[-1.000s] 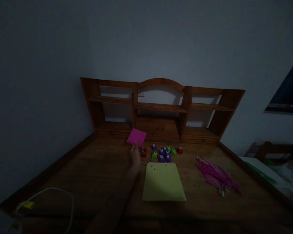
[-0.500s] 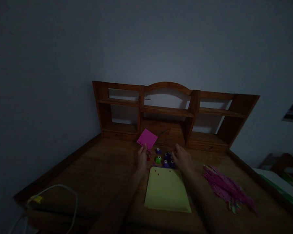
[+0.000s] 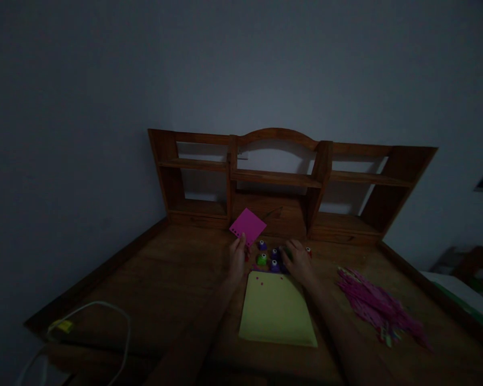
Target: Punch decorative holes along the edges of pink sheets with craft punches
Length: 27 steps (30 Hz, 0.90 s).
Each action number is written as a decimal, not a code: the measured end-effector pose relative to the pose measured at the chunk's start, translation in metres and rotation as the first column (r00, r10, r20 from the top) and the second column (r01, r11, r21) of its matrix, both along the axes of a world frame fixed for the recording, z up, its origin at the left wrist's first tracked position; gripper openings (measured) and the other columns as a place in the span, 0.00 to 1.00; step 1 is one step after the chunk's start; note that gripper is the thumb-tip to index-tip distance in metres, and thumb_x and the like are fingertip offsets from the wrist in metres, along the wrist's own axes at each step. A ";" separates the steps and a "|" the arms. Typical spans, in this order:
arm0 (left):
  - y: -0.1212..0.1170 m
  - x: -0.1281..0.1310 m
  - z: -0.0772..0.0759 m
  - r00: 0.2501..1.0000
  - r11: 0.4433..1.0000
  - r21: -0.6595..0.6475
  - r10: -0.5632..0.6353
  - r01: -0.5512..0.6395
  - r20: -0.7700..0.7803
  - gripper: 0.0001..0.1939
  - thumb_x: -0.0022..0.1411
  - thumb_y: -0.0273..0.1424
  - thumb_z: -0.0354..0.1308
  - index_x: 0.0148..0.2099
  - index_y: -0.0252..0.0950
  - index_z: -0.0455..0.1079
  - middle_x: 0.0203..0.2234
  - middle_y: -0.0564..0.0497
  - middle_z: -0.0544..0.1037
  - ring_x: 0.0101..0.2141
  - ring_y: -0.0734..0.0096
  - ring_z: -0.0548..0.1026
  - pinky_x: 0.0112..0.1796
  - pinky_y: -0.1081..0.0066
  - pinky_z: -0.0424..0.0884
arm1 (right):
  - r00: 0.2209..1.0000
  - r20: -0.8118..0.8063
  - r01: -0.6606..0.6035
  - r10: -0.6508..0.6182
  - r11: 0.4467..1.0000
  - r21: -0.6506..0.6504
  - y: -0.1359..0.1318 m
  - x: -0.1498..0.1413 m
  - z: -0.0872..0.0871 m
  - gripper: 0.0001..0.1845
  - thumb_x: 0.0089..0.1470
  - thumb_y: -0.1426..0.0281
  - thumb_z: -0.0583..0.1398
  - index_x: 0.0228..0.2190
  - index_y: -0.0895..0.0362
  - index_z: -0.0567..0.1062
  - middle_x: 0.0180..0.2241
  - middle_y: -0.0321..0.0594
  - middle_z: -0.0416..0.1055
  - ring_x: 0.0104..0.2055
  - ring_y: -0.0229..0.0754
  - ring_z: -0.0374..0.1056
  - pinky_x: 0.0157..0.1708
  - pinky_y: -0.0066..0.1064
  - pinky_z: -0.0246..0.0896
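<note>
My left hand (image 3: 238, 258) is closed, pinching the lower corner of a square of pink paper (image 3: 250, 222) between thumb and fingers. Punched holes run along the paper's lower left edge. Something small and red shows beside that palm, partly hidden. My right hand (image 3: 300, 262) curls over a dark green craft punch (image 3: 288, 252), mostly covered by the fingers. Around it stand several purple craft punches (image 3: 274, 265) and a light green one (image 3: 262, 259). Right of the hand peeks a red punch (image 3: 308, 251). In front lies a yellow sheet (image 3: 277, 311) with small pink dots on it.
A heap of pink strips (image 3: 378, 303) lies on the right of the wooden desk (image 3: 161, 279). Along the back stands a wooden shelf (image 3: 277, 176). A white cable (image 3: 127, 327) loops at the front left, by a small yellow item (image 3: 65, 326). The room is dim.
My right hand has shifted slightly left and down onto the punches, and the red punch now shows behind it. The pink paper stays in my left hand. The view has tilted slightly.
</note>
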<state>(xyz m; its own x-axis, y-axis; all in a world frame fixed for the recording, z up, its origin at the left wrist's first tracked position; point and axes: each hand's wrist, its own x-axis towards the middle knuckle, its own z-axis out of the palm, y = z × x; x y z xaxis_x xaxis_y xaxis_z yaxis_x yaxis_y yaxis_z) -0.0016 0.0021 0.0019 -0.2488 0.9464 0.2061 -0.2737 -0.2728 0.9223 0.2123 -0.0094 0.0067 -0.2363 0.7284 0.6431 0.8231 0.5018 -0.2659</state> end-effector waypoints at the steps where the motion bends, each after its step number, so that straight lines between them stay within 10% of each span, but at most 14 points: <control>1: 0.000 0.000 0.000 1.000 1.000 0.000 -0.002 0.002 0.000 0.29 0.56 0.58 0.54 0.24 0.34 0.64 0.15 0.54 0.67 0.16 0.78 0.63 0.19 0.76 0.55 | 1.000 -0.012 -0.023 0.023 1.000 -0.006 -0.004 -0.004 0.001 0.12 0.61 0.67 0.52 0.42 0.56 0.73 0.44 0.48 0.69 0.48 0.51 0.64 0.48 0.41 0.61; 11: -0.002 0.003 0.003 0.999 0.999 -0.027 -0.035 0.035 0.020 0.28 0.54 0.56 0.58 0.24 0.34 0.65 0.14 0.55 0.67 0.15 0.78 0.63 0.19 0.76 0.56 | 0.978 0.039 -0.198 0.204 0.973 -0.116 -0.020 -0.042 0.003 0.19 0.55 0.64 0.61 0.49 0.53 0.72 0.46 0.44 0.72 0.51 0.51 0.62 0.52 0.43 0.55; 27: -0.015 0.013 0.013 0.916 0.920 0.002 -0.390 0.392 0.096 0.16 0.48 0.40 0.68 0.33 0.32 0.73 0.28 0.48 0.76 0.21 0.77 0.68 0.23 0.74 0.65 | 0.990 0.043 -0.129 0.135 0.984 -0.123 -0.018 -0.048 -0.006 0.20 0.57 0.72 0.58 0.51 0.54 0.70 0.42 0.46 0.72 0.48 0.51 0.63 0.48 0.40 0.58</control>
<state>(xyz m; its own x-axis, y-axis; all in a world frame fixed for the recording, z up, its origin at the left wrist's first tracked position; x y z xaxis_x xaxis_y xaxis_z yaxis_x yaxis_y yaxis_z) 0.0118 -0.0129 0.0148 0.1243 0.9752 0.1833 -0.4399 -0.1114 0.8911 0.1644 -0.0272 0.0005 -0.3659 0.7595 0.5379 0.7658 0.5741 -0.2897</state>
